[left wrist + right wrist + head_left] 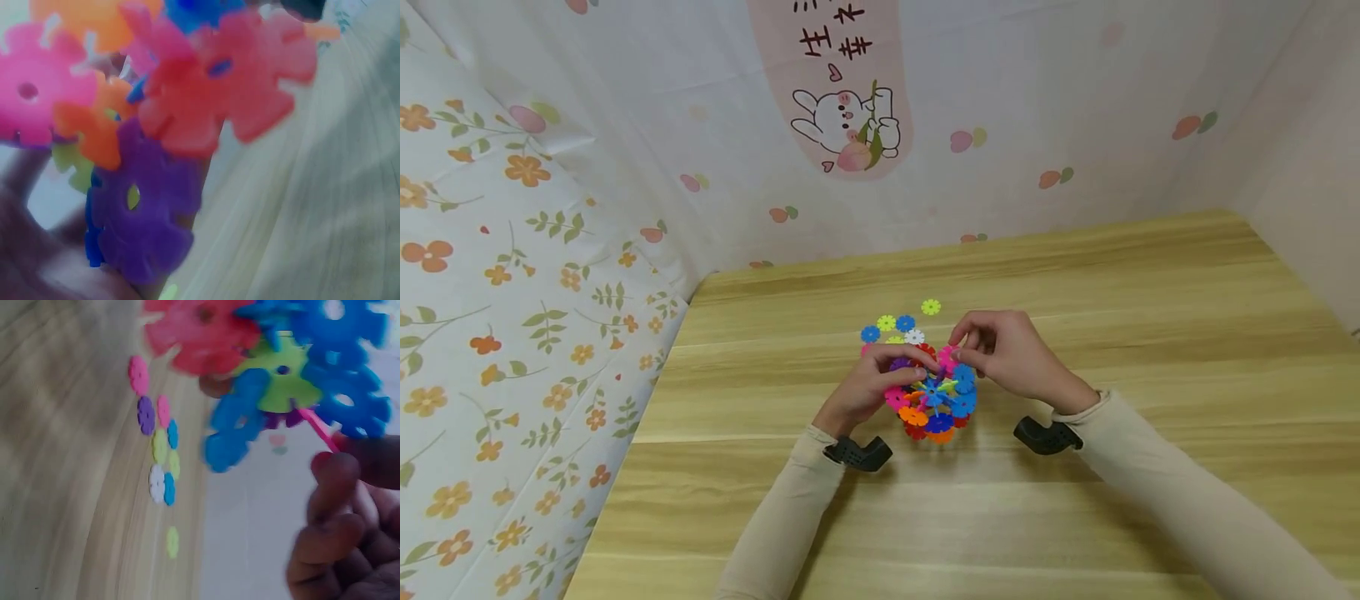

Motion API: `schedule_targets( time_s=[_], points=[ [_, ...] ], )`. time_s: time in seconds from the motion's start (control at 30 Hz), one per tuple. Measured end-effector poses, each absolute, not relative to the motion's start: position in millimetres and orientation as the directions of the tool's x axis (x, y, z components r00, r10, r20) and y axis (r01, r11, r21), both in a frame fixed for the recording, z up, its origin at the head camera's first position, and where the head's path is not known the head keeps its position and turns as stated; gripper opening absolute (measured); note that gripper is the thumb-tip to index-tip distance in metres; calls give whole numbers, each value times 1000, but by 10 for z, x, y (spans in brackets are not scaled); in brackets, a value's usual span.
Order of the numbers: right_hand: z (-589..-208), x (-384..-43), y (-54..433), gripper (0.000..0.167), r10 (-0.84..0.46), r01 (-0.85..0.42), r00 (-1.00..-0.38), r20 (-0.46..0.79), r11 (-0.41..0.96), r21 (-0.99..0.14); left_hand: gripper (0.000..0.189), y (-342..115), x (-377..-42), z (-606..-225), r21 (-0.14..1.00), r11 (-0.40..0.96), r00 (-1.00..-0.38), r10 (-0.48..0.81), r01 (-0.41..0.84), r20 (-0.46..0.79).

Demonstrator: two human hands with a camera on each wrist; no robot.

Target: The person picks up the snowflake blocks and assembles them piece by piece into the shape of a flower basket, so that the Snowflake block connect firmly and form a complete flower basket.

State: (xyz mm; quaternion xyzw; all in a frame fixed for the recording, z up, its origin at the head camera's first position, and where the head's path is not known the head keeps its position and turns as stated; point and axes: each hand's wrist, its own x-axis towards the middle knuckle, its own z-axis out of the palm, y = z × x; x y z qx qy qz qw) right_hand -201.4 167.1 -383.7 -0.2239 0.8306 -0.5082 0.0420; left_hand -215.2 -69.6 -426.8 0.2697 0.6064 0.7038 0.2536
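Wall cloth (1030, 75), lettered 生, 幸; nine loose discs (157, 483); one disc cluster (936, 394), left hand (868, 381) gripping; one pink disc (947, 359), right hand (1013, 357) pinching.

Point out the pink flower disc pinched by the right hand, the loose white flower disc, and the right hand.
Pink flower disc (948, 359): head view, middle of its visible face.
White flower disc (154, 486): right wrist view, on its face.
Right hand (1017, 357): head view, between knuckles and wrist.
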Motion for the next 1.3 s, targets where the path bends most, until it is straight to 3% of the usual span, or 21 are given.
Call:
schedule_targets(
  time_s=[0.37, 0.73, 0.97, 1.3],
  points=[
    [-3872, -2094, 1686, 16, -469, -315, -878, 97, 413, -854, 17, -614, -2063, -4335, 997, -79, -789, 613, 3, 51],
    [-3910, -2198, 1663, 16, -568, -295, -823, 13, 408, -864, 19, -593, -2032, -4394, 998, -33, -829, 555, 57, 66],
    [-3919, -2202, 1647, 2, -492, -262, -871, 8, 449, -854, 25, -592, -2073, -4396, 999, -48, -827, 562, -11, 18],
    [-4190, -2097, 1845, 57, -412, -264, -908, 72, 432, -862, 35, -518, -2125, -4493, 990, -79, -881, 452, 116, 139]
  ],
)
